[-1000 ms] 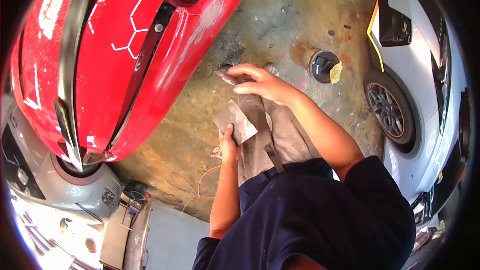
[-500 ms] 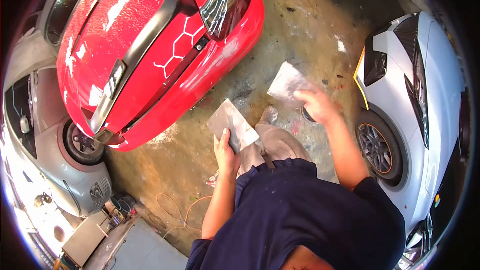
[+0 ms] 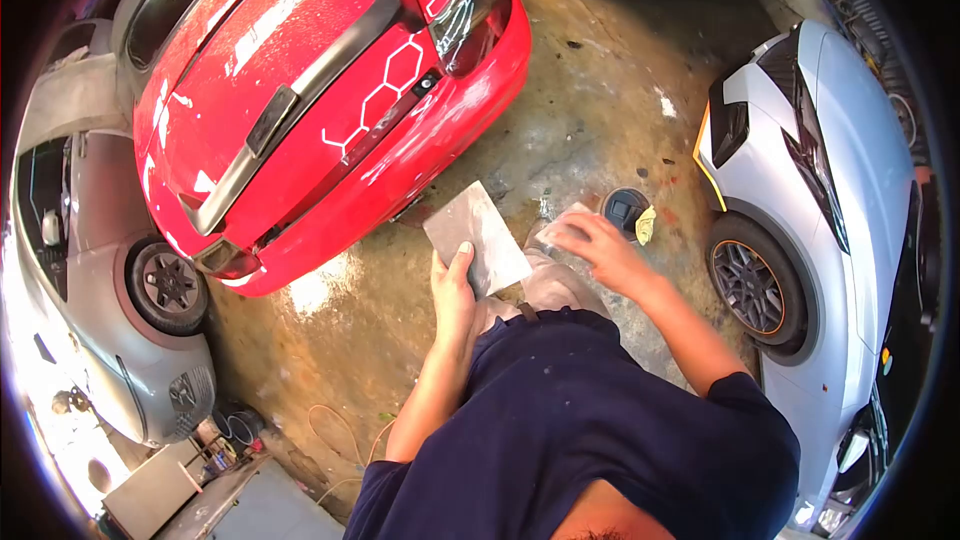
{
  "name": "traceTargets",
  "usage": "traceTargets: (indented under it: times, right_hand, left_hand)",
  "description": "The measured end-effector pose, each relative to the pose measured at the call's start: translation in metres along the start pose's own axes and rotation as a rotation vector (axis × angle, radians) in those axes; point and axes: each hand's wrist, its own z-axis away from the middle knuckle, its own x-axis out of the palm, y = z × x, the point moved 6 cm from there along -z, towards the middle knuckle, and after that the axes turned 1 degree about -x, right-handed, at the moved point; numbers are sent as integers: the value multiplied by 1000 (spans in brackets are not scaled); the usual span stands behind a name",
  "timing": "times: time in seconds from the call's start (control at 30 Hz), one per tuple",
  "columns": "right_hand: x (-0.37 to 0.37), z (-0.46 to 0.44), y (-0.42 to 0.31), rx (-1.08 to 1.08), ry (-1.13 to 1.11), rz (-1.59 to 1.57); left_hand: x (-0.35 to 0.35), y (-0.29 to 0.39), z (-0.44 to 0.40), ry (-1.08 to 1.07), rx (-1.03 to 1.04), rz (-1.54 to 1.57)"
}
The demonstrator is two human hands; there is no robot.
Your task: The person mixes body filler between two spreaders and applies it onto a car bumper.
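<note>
My left hand (image 3: 454,290) grips a flat, rectangular grey plate (image 3: 480,238) by its lower edge, thumb on top. Pale smears cover part of its face. To the right, my right hand (image 3: 605,252) is bent round a second flat, pale plate (image 3: 563,223), which shows only in part beyond my fingers. Both plates are in front of my legs and apart from each other. Ahead and to the left is the rear of a red car (image 3: 350,180), its bumper (image 3: 440,155) carrying dull pale patches. Neither hand touches the car.
A dark round container (image 3: 624,208) with a yellow crumpled piece (image 3: 645,225) at its rim stands on the stained floor (image 3: 590,130). On the right is a silver-white car (image 3: 850,130); a grey car (image 3: 150,360) is on the left. An orange hose (image 3: 335,427) lies lower left.
My right hand has drawn in leftward and down towards the left plate, and its plate has tilted so less shows. The view has shifted, uncovering the dark container.
</note>
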Motion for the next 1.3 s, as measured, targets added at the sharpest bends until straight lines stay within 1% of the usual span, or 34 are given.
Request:
traceTargets:
  times: [0.1,0.13,0.17,0.23,0.27,0.37,0.4,0.47,0.5,0.53,0.57,0.63,0.67,0.7,0.73,0.77,0.8,0.83,0.9,1.0,1.07,1.1,1.17,1.23,1.3]
  right_hand:
    - [-20,-6,-34,-8,148,88]
    - [-27,-15,-57,-27,159,124]
    - [-22,-17,-68,-54,141,154]
    - [-5,-26,-97,-117,104,212]
    - [4,-27,-112,-133,93,193]
    - [41,-15,-139,-261,93,96]
    - [49,-8,-159,-294,93,88]
    - [55,3,-186,-310,62,74]
    - [59,5,-196,-319,44,65]
    - [65,14,-189,-340,-37,52]
    - [73,17,-182,-305,-26,26]
    - [81,22,-170,-235,-5,-26]
    - [71,22,-165,-201,92,-145]
    - [58,19,-178,-251,166,-162]
    - [39,17,-195,-295,247,-180]
    - [18,21,-210,-336,334,-197]
    - [12,21,-228,-400,302,-114]
    - [16,21,-233,-419,296,-114]
    - [28,24,-238,-451,284,-110]
    - [50,31,-205,-299,253,-101]
    - [69,44,-163,-220,253,-42]
    - [70,48,-148,-176,192,-23]
    - [74,59,-127,-83,70,4]
    - [62,64,-112,140,179,-285]
    - [42,71,-99,397,308,-537]
  left_hand:
    - [-21,19,18,-108,128,-328]
    - [-24,23,25,-162,110,-411]
    - [-22,24,35,-199,179,-443]
    - [-30,31,47,-177,255,-545]
    - [-34,38,52,-131,296,-568]
    - [-48,48,58,-58,398,-508]
    - [-55,55,63,-28,419,-520]
    - [-64,64,64,34,463,-543]
    - [-65,69,65,49,518,-486]
    - [-59,73,70,69,578,-430]
    - [-60,82,74,90,635,-373]
    - [-60,96,81,45,557,-378]
    - [-62,97,80,12,513,-371]
    - [-62,96,80,-25,465,-367]
    - [-62,92,76,-96,526,-263]
    - [-62,80,76,-94,418,-148]
    - [-64,69,76,-97,305,-34]
    - [-65,58,76,-104,191,80]
    - [-72,45,77,-77,144,105]
    - [-88,29,77,-42,73,64]
    - [-91,24,84,-33,7,142]
    - [-91,24,85,-32,-26,178]
    - [-83,42,95,-154,-17,152]
    - [-74,57,104,-257,13,121]
    - [-75,47,107,-329,-129,112]
